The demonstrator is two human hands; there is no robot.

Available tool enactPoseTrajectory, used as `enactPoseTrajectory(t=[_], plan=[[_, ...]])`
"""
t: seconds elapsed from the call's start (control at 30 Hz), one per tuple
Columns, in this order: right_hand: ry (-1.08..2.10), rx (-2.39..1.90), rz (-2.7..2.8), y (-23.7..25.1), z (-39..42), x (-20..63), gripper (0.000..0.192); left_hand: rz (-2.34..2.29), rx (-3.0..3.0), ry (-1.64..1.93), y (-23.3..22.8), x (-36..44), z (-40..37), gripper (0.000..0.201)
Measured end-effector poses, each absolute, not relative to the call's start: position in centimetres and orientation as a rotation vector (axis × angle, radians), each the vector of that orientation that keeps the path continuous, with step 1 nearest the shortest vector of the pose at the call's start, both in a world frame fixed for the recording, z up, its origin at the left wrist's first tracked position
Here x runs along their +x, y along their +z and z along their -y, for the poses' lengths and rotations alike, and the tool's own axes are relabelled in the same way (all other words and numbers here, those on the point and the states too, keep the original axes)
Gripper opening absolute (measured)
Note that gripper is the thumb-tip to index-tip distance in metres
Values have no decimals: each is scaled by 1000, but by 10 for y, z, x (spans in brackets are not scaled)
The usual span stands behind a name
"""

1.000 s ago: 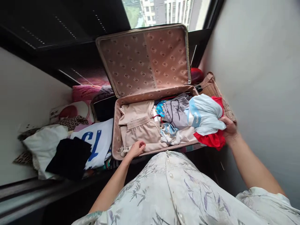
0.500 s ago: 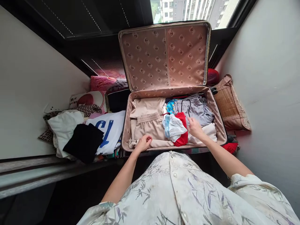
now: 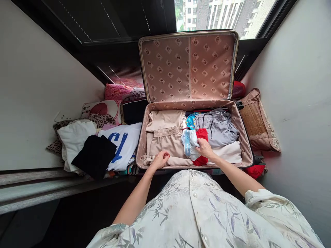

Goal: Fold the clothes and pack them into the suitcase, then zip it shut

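An open suitcase with a patterned beige lining lies on a window ledge, its lid propped up against the window. Inside are beige folded clothes on the left and grey shorts on the right. Between them sits a bundle of a pale blue-white garment and a red garment. My right hand presses on this bundle, fingers curled over it. My left hand rests with curled fingers on the beige clothes at the suitcase's near edge.
Left of the suitcase lies a pile of clothes: a white shirt with blue print, a black garment, a white one, leopard-print fabric and pink cushions. A woven brown bag leans at the right wall. More red cloth sits below it.
My right hand carried the pale blue and red garments from the suitcase's right edge into its middle and now presses them down. My left hand stayed on the beige clothes.
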State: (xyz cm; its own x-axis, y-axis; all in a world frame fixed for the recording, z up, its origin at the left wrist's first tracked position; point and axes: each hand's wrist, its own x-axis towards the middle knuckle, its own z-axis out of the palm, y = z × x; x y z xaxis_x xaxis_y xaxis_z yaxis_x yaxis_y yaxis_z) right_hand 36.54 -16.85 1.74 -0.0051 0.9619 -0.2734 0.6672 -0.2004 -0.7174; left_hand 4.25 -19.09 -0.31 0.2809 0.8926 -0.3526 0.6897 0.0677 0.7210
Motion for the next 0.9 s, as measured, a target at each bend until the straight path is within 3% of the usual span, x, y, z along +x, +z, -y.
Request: enactPoseTrajectory(t=[0.17, 0.3, 0.47, 0.57, 0.7, 0.9], plan=[[1270, -1653, 1491, 35, 134, 366, 20, -1463, 1673, 296, -4, 42, 191, 15], [1398, -1351, 1093, 63, 89, 365, 32, -1482, 1666, 297, -6, 41, 192, 16], [1246, -1324, 982, 80, 30, 369, 50, -1511, 1630, 293, -8, 42, 193, 17], [1004, -1692, 1178, 67, 12, 377, 62, -1524, 1625, 297, -8, 42, 193, 18], [629, -2032, 1679, 40, 30, 377, 63, -1550, 1613, 292, -6, 42, 193, 19], [369, -1664, 2529, 9, 132, 369, 68, -1555, 1588, 282, -3, 42, 193, 20]])
